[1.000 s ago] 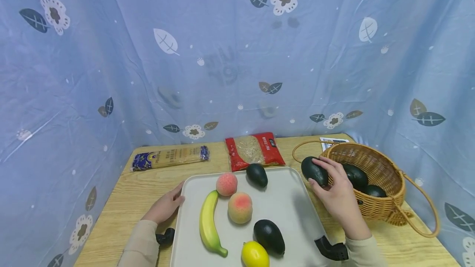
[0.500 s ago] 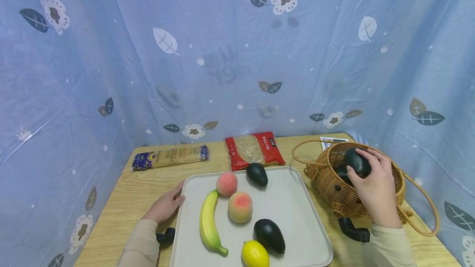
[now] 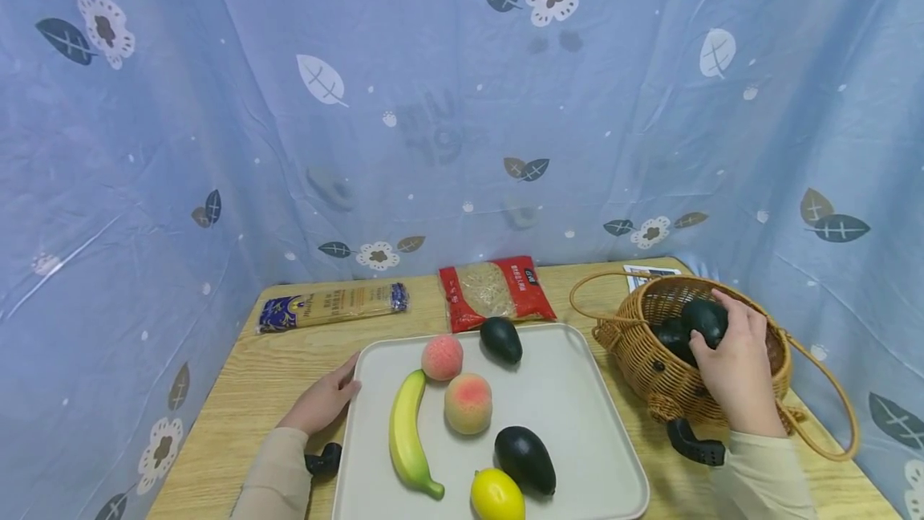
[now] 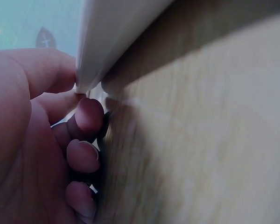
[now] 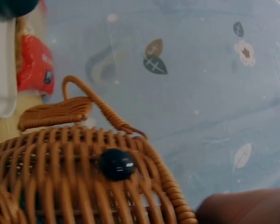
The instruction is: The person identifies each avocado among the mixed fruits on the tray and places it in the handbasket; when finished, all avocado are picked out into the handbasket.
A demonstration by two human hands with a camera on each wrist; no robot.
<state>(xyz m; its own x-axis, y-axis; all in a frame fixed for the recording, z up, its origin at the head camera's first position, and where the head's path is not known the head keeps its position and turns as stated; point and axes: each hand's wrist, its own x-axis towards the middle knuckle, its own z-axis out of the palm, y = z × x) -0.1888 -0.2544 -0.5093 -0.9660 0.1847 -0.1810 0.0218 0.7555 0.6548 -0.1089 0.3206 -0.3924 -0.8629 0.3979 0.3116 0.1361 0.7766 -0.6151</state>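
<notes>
My right hand [image 3: 742,367] is over the wicker basket [image 3: 635,359], fingers and thumb around a dark green avocado [image 3: 703,321] inside its opening. Another avocado [image 3: 673,337] lies beside it in the basket. In the right wrist view the basket's woven side [image 5: 74,172] covers the held avocado, and only a blurred part of the hand [image 5: 247,206] shows. At the left edge of the white tray [image 3: 577,408] my left hand [image 3: 322,400] holds the rim. The left wrist view shows that hand [image 4: 32,121] with thumb and forefinger against the tray wall [image 4: 100,42], other fingers curled.
On the tray lie a banana [image 3: 409,432], two peaches [image 3: 468,404], a lemon [image 3: 498,496] and two avocados [image 3: 524,460]. Behind it are a red noodle bag [image 3: 494,293] and a spaghetti pack [image 3: 334,306]. Rope handles [image 3: 830,392] stick out from the basket. Curtains [image 3: 404,103] surround the table.
My right hand has carried the avocado rightward from beside the basket into its opening, then slightly lower. The left hand and tray have stayed in place.
</notes>
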